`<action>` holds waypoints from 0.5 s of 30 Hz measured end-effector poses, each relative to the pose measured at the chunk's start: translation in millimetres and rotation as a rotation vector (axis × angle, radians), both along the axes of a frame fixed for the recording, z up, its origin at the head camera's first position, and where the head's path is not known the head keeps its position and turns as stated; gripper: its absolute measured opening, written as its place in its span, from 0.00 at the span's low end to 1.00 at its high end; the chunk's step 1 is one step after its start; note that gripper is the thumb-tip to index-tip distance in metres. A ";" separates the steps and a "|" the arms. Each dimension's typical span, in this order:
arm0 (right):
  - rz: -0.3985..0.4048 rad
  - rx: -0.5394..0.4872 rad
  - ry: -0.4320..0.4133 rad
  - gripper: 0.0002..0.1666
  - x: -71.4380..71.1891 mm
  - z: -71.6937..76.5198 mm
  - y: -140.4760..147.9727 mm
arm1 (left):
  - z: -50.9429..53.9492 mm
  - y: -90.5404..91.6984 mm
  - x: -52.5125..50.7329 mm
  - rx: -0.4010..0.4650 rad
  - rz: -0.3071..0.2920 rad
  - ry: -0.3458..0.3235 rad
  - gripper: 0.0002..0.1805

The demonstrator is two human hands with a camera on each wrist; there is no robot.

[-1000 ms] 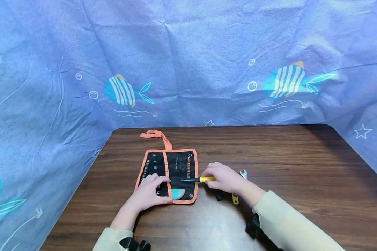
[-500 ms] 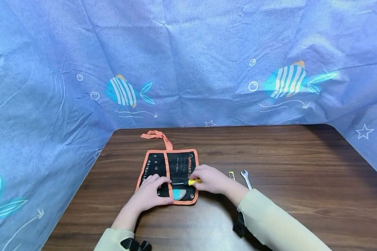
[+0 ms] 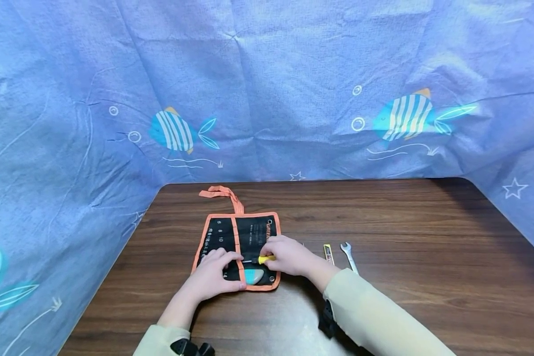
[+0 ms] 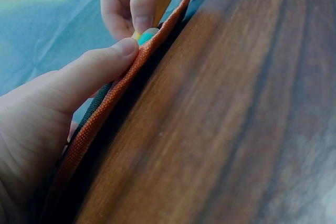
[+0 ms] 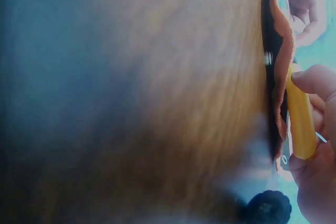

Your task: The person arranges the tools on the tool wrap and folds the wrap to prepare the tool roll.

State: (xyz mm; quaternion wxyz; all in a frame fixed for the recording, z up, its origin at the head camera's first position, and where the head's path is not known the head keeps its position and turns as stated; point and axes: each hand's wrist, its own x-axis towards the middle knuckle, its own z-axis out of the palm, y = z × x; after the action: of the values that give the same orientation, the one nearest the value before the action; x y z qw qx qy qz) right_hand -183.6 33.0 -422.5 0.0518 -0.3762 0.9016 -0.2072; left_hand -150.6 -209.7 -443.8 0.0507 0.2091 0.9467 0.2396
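A black tool roll [image 3: 251, 232] with orange trim lies unrolled on the wooden table. My left hand [image 3: 213, 274] grips its left part, thumb on the near edge and index finger at the orange pocket strip. In the left wrist view, the thumb [image 4: 102, 69] presses on the orange border. My right hand [image 3: 285, 254] pinches the yellow handle of a screwdriver [image 3: 266, 259], whose shaft points left with its tip at the pocket strip, by the left index finger. A rounded turquoise and grey tool end [image 3: 252, 276] sticks out of the pocket closer to me.
An open-ended wrench [image 3: 348, 253] and a yellow tool [image 3: 328, 252] lie right of the roll, partly behind the right forearm. A round black end [image 5: 268, 207] shows in the right wrist view. An orange tie strap [image 3: 224, 192] extends from the roll's far edge.
My right hand has moved left with the screwdriver, bringing its tip from over the roll's right panel to the pocket strip. The left hand has stayed in place.
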 end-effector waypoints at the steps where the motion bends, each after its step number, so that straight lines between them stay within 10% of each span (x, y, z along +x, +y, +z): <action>1: 0.000 -0.004 -0.002 0.09 -0.2 -0.2 -0.7 | -0.1 -0.4 0.1 -0.004 0.003 0.001 0.35; 15: 0.019 -0.001 0.031 0.09 -0.4 -3.9 -0.9 | -0.7 0.7 0.2 -0.004 0.008 -0.003 0.36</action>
State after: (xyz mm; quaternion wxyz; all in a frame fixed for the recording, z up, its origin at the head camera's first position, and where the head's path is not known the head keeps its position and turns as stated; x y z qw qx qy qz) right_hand -184.0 32.2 -426.4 0.0397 -0.3878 0.8987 -0.2011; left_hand -150.4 -209.0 -444.5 0.0518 0.2047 0.9480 0.2383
